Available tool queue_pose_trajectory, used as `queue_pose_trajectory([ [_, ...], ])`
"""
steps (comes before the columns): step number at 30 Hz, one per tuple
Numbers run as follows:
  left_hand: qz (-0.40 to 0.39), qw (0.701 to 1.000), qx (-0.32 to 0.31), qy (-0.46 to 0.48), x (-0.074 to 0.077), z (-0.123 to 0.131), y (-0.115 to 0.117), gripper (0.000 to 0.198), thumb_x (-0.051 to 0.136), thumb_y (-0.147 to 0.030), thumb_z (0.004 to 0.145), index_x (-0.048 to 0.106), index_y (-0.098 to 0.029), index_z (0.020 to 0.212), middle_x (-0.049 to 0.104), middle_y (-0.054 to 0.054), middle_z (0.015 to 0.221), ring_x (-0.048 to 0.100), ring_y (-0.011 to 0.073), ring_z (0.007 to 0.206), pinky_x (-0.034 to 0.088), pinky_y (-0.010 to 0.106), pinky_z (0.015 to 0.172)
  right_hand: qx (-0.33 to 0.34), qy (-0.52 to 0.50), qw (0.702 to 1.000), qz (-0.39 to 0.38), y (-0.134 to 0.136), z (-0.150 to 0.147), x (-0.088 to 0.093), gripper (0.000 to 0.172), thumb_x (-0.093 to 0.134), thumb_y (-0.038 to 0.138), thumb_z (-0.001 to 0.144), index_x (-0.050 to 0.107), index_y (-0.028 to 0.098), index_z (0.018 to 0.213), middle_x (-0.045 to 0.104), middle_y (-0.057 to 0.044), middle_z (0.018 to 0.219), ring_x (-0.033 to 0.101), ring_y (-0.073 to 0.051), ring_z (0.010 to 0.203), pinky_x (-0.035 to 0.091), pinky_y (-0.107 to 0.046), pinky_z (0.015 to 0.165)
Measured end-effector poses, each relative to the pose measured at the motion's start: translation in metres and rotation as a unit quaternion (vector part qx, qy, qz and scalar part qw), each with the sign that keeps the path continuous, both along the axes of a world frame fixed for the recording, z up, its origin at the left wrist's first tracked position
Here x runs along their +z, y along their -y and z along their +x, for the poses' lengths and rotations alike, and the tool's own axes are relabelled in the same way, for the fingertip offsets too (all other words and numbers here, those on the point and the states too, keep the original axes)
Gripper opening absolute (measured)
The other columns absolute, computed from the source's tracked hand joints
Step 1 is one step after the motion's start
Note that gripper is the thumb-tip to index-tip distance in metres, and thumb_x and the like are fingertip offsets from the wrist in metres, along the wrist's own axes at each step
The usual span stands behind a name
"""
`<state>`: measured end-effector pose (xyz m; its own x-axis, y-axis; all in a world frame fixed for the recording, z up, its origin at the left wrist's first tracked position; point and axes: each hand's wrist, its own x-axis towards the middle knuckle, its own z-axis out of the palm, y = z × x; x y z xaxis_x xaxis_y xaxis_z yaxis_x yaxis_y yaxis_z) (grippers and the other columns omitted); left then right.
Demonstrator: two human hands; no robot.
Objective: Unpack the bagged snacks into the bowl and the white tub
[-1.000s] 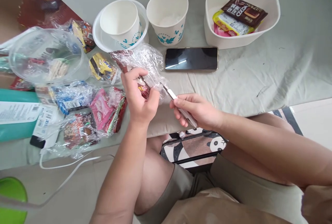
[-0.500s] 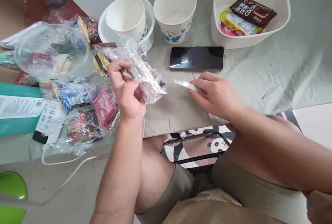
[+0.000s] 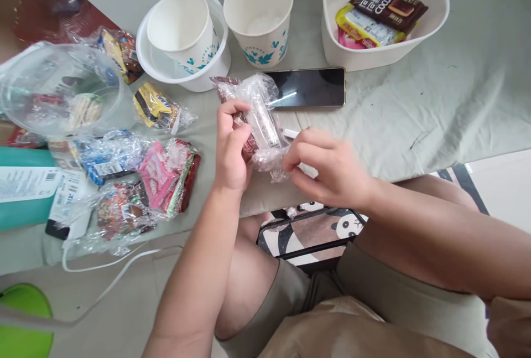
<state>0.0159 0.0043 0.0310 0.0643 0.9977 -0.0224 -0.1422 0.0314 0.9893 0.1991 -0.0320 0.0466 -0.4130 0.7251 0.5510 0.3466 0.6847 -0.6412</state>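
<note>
In the head view, my left hand [image 3: 233, 148] is closed around a snack pack [image 3: 265, 123] in clear, crinkled plastic wrap, with dark red-brown packaging showing at its left side. My right hand [image 3: 327, 167] meets the pack's right end, fingers bent. Between its fingers sits a slim white tool [image 3: 290, 133], perhaps a small cutter; most of it is hidden by the hand and the wrap. Just behind the pack lies a black phone [image 3: 309, 87], its left end partly covered by the wrap.
A white bin [image 3: 357, 59] holding snack packets [image 3: 385, 12] stands at the back right. Paper cups [image 3: 265, 42] and a white bowl [image 3: 207, 78] are at the back. Wrapped snacks [image 3: 155, 172], a clear tub [image 3: 112, 106] and a teal pack [image 3: 25, 214] crowd the left.
My left hand has brought the wrapped pack rightward, in front of the phone. My right hand has moved slightly left and down with the white tool, and now meets the pack's end.
</note>
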Motion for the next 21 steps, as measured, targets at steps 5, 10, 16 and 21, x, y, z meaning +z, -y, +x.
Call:
queue_pose_trajectory([
  [5, -0.028, 0.994, 0.022, 0.106, 0.008, 0.003, -0.006, 0.028, 0.065, -0.031, 0.084, 0.048, -0.030, 0.105, 0.068, 0.001, 0.095, 0.075, 0.0299, 0.110, 0.060, 0.045, 0.088, 0.021, 0.004, 0.997, 0.073, 0.003, 0.002, 0.001, 0.016, 0.054, 0.007, 0.084, 0.053, 0.022, 0.079, 0.061, -0.003, 0.081, 0.051, -0.016, 0.073, 0.043, -0.034, 0.070],
  [10, -0.102, 0.991, -0.022, 0.082, 0.013, -0.008, -0.007, 0.033, 0.071, -0.025, 0.081, 0.053, -0.030, 0.109, 0.069, 0.001, 0.094, 0.077, 0.0306, 0.096, 0.062, 0.047, 0.083, 0.181, 0.048, 0.982, 0.005, -0.007, 0.017, 0.011, 0.017, 0.050, 0.006, 0.085, 0.054, 0.021, 0.079, 0.062, -0.002, 0.081, 0.054, -0.014, 0.071, 0.046, -0.032, 0.069],
  [16, -0.086, 0.987, -0.125, 0.043, 0.013, -0.020, 0.000, 0.079, 0.085, -0.033, 0.080, 0.040, -0.042, 0.144, 0.070, 0.003, 0.124, 0.075, 0.0301, 0.111, 0.063, 0.046, 0.091, -0.062, -0.003, 0.998, -0.022, -0.019, 0.028, 0.010, 0.017, 0.071, 0.023, 0.089, 0.062, 0.023, 0.104, 0.061, -0.003, 0.086, 0.057, -0.017, 0.077, 0.052, -0.033, 0.071],
  [21, -0.136, 0.953, -0.269, 0.021, 0.013, -0.022, 0.000, 0.099, 0.097, -0.036, 0.067, 0.041, -0.043, 0.148, 0.072, 0.006, 0.120, 0.074, 0.0333, 0.114, 0.064, 0.052, 0.091, -0.121, -0.006, 0.984, -0.129, -0.021, 0.024, 0.010, 0.006, 0.065, 0.022, 0.092, 0.065, 0.021, 0.086, 0.042, 0.006, 0.057, 0.039, -0.010, 0.052, 0.036, -0.029, 0.055],
])
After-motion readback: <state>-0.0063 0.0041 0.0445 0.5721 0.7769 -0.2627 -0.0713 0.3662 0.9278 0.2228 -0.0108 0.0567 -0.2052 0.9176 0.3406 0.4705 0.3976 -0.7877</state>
